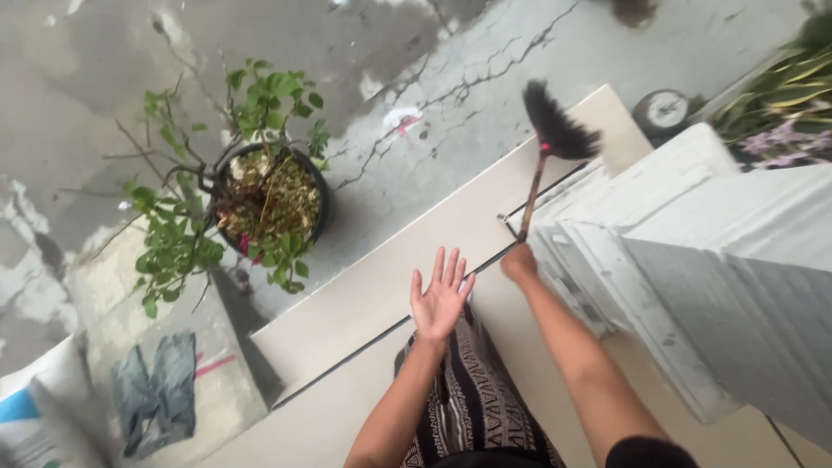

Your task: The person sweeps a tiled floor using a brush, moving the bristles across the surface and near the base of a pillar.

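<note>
My right hand [519,261] is shut on the thin brown handle of a broom [533,195]. Its black bristle head [556,130] is lifted over the edge of a beige tiled step [407,260]. My left hand [440,297] is held out flat, palm showing, fingers spread, with nothing in it. It hovers above the step, just left of my right hand. Below my arms I see my dark patterned trousers [477,399].
A black pot with a leafy plant [260,195] stands on cracked grey concrete to the left. A white ribbed wall or pillar [693,260] rises at right, with plants [784,104] behind it. A grey cloth [156,390] and a white sack [35,425] lie at lower left.
</note>
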